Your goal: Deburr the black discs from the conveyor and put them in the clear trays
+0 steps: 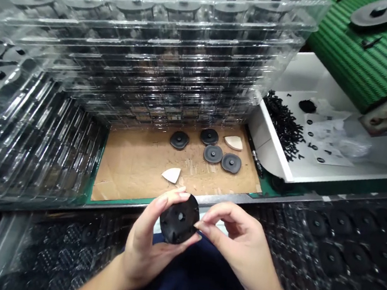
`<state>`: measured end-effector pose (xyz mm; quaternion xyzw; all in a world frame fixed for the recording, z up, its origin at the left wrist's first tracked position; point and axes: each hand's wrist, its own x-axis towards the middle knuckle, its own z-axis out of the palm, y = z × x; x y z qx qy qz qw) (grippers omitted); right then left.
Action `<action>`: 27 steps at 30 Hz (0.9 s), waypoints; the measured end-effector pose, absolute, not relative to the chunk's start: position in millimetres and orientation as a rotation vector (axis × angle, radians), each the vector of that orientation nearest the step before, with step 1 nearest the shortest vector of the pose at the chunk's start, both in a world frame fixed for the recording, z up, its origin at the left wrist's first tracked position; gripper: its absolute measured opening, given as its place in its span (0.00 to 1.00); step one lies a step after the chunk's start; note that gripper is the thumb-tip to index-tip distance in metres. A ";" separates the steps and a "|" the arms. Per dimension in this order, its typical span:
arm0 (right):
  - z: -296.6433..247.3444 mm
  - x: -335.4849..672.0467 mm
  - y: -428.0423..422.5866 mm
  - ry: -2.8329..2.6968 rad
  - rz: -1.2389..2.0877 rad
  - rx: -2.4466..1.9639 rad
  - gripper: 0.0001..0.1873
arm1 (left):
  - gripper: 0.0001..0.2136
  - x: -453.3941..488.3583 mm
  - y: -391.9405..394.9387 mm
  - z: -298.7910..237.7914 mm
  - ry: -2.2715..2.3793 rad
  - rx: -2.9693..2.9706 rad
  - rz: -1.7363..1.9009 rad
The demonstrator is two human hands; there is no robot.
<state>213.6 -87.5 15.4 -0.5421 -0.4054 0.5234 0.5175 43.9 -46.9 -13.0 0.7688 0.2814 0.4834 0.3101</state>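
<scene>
My left hand [148, 234] grips a round black plastic disc [178, 221] by its edge, thumb and fingers on opposite sides. A small raised stud stands at the disc's centre. At the disc's right edge, my right hand [235, 233] has thumb and forefinger pinched together; whatever may be between the tips is hidden or too small to make out. Beyond the hands, on a brown cardboard sheet [129, 170], lie several dark rounded discs [212, 153] with central studs. Two pale wedge-shaped pieces [171, 175] lie there as well.
Stacked clear plastic trays [175, 66] rise behind the cardboard, with more trays [37, 143] leaning at left. A white bin [276, 165] at right holds a heap of small black parts [284, 123] and plastic bags. A green ribbed belt [362, 58] runs behind it. Filled trays [340, 250] flank my lap.
</scene>
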 end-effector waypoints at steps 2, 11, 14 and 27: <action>13.3 213.6 -81.0 -0.958 1.278 -1.323 0.06 | 0.47 43.8 -42.3 -17.0 0.757 2.006 1.271; 4.4 216.0 -53.4 -0.889 1.312 -1.385 0.06 | 0.45 48.6 -22.2 -23.9 0.833 1.879 1.177; 2.5 218.6 -48.2 -0.881 1.300 -1.423 0.07 | 0.46 51.3 -14.7 -23.9 0.819 1.840 1.134; -7.4 227.5 -47.4 -0.764 1.186 -1.434 0.08 | 0.45 58.0 10.9 -31.1 0.806 1.600 1.022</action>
